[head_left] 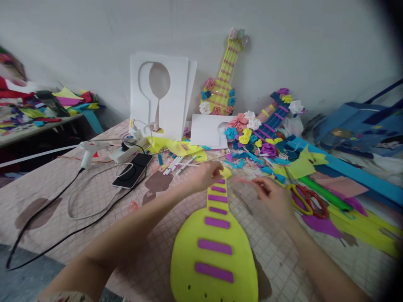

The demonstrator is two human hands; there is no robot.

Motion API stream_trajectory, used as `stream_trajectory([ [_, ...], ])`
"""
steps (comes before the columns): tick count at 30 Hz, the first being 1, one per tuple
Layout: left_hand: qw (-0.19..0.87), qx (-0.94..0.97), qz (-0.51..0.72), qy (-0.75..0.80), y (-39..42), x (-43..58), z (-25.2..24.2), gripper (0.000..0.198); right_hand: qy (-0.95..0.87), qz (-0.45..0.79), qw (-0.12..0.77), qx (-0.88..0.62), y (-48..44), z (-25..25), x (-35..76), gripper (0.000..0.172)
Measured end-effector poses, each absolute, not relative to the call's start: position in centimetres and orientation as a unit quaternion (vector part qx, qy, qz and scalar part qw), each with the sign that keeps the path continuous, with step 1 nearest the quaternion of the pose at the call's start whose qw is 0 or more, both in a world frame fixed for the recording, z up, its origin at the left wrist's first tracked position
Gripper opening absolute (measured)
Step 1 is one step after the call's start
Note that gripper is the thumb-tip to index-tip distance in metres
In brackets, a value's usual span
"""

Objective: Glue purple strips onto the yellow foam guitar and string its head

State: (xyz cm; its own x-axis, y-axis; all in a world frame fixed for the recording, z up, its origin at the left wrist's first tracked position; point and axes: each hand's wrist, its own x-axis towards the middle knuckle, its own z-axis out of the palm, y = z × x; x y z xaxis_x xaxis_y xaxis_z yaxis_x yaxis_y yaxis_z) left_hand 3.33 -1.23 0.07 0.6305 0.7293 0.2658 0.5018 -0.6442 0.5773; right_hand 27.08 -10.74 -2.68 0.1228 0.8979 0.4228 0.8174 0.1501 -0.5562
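Note:
In front of me a yellow lute-shaped craft piece [214,235] lies flat on the table, with several purple bars across its neck and body and small dark holes near the bottom. At the top of its neck is my left hand [209,175], fingers pinched together; whatever is between them is hidden. My right hand [273,197] is closed, to the right of the neck. From its fingertips a thin pink strip [244,179], blurred, stretches towards the neck.
Red-handled scissors [315,203] and yellow-handled scissors [299,199] lie on the right among paper scraps. A white glue gun [90,153], power strip [126,152], phone [134,170] and cables occupy the left. Decorated instruments [223,79] and white cut-out boards [176,96] lean against the wall.

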Motion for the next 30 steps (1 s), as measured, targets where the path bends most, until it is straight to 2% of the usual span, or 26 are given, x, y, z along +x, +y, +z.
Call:
stream_trajectory([
  [3, 0.135, 0.841, 0.19, 0.488, 2.6, 1.7, 0.5, 0.02, -0.615, -0.09, 0.386, -0.681, -10.5, -1.6, 30.1, 0.028],
  [5, 0.119, 0.831, 0.166, 0.518, 4.8, 1.1, 0.5, 0.021, -0.59, -0.129, 0.393, -0.694, -10.6, -1.1, 31.3, 0.033],
  [13, 0.105, 0.83, 0.068, 0.544, 7.3, 3.3, -0.5, 0.018, -0.598, -0.04, 0.394, -0.696, -11.0, -1.5, 31.3, 0.028],
  [20, 0.075, 0.819, 0.089, 0.561, 8.5, 3.2, 0.5, 0.026, -0.6, -0.009, 0.373, -0.708, -11.1, -1.7, 31.9, 0.029],
  [27, 0.13, 0.814, 0.118, 0.554, 9.0, 2.0, 0.6, 0.032, -0.575, -0.069, 0.34, -0.741, -11.5, -0.1, 35.4, 0.023],
  [30, 0.128, 0.811, 0.135, 0.555, 9.0, 1.4, 0.8, 0.034, -0.564, -0.08, 0.298, -0.766, -12.3, 0.4, 38.6, 0.02],
])
